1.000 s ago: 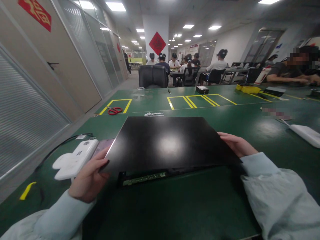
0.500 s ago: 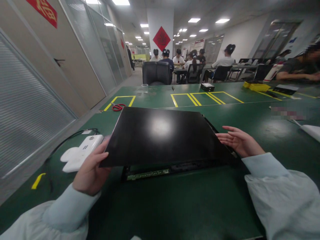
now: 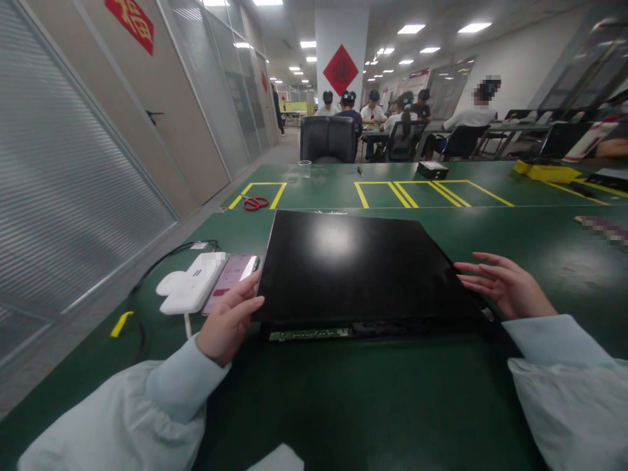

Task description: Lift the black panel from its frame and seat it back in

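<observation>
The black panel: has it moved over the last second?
Yes, the black panel has moved: its near left corner has shifted rightward in the picture, away from the white device on the table.

On your green counter (image 3: 353,405) lies a phone (image 3: 231,280), a white device (image 3: 192,288) just left of it. Beyond the phone you have red-handled scissors (image 3: 256,204) and a clear cup (image 3: 305,170); to its right, a black frame (image 3: 417,329).

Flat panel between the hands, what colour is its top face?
The panel is glossy black with a pale light reflection, seen in the head view.
</observation>
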`<state>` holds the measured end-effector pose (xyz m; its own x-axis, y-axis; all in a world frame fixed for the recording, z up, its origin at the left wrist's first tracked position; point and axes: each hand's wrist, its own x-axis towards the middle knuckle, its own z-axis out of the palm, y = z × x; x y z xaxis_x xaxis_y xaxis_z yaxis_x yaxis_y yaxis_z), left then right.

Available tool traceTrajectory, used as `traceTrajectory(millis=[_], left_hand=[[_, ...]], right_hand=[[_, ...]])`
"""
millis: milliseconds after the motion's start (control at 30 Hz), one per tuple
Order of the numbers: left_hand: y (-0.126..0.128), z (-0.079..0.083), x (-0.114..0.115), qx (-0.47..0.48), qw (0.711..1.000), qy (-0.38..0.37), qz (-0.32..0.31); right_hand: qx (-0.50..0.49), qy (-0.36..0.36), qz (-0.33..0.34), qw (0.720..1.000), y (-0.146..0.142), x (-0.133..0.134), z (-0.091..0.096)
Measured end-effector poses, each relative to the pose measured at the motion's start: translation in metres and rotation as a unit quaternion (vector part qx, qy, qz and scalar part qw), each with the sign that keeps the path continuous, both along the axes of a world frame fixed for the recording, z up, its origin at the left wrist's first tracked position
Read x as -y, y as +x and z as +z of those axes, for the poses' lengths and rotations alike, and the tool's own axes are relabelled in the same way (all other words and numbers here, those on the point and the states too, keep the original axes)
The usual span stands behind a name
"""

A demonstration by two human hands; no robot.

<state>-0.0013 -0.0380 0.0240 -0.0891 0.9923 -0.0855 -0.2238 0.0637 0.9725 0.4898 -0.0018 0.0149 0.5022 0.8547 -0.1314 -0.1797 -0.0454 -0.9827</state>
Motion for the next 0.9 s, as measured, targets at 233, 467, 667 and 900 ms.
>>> traceTrajectory(millis=[233,467,667,900], left_hand=[[-0.001,0.012,-0.001,-0.022,1.0,-0.007,0.002],[-0.002,0.005,0.0,-0.004,1.0,-0.01,0.017],[-0.009,-0.011,-0.002,-0.008,0.999,-0.024,-0.026],[-0.008,-0.013,-0.003,-0.009,0.999,-0.026,-0.041]], right_hand=[[0.0,-0.001,0.024,1.0,-0.009,0.003,0.007],[0.015,-0.025,0.028,0.999,-0.011,0.003,0.006],[0.024,-0.029,-0.005,0.999,-0.005,0.001,0.002],[0.035,-0.019,-0.015,0.999,-0.009,0.002,0.006]])
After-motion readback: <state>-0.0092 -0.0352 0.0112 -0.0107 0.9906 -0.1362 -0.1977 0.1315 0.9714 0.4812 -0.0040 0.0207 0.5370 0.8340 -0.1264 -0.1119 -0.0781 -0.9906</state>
